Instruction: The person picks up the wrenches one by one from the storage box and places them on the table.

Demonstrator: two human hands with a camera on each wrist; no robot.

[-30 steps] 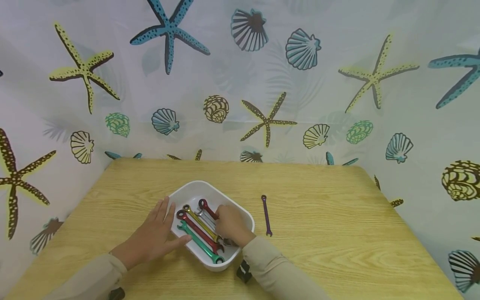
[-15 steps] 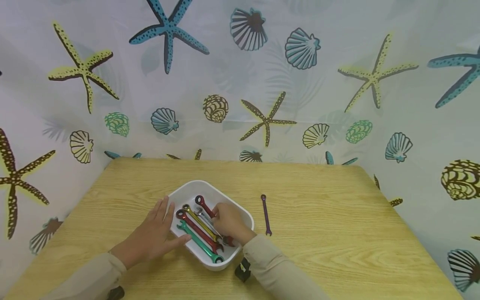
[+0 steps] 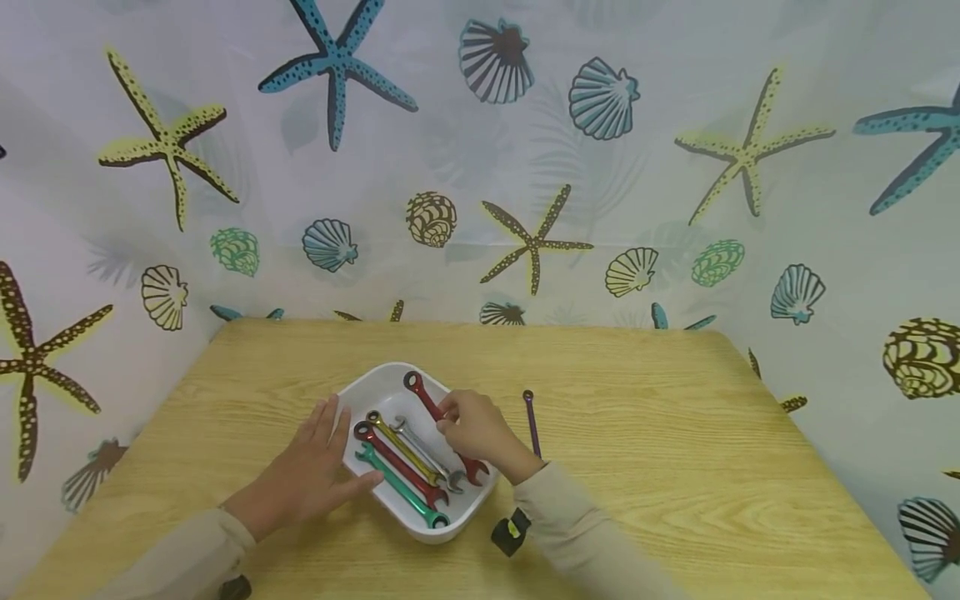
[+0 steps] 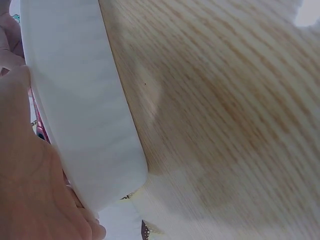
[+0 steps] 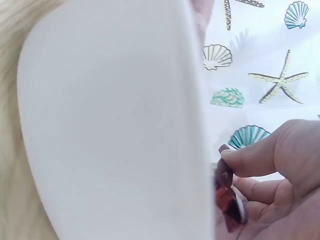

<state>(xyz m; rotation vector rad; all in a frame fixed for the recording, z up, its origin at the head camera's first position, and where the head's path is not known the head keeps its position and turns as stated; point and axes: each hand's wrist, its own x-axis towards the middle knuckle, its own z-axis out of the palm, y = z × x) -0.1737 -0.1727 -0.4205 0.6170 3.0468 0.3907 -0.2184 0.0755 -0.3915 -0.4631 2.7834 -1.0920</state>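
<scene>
A white plastic tub (image 3: 384, 390) stands on the table. Against its left rim rests my left hand (image 3: 307, 471), fingers straight and thumb spread over the near side; the left wrist view shows that hand along the tub's outer wall (image 4: 82, 100). My right hand (image 3: 480, 427) pinches a red combination wrench (image 3: 424, 395) between thumb and fingers, over the tub's right part. Its ring end tilts up and its open end points toward the near right. Still in the tub lie a green wrench (image 3: 402, 485), a second red wrench (image 3: 397, 460), a yellow wrench (image 3: 405, 450) and a silver wrench (image 3: 426, 452).
A purple wrench (image 3: 532, 421) lies on the wooden table (image 3: 660, 433) right of the tub, partly hidden by the right wrist. Black wrist devices (image 3: 510, 533) hang under the forearms. Behind the table hangs a sheet (image 3: 450, 275) printed with shells and starfish.
The right hand has lifted the red wrench up and rightward off the others, uncovering the silver wrench. The left hand and tub have stayed in place.
</scene>
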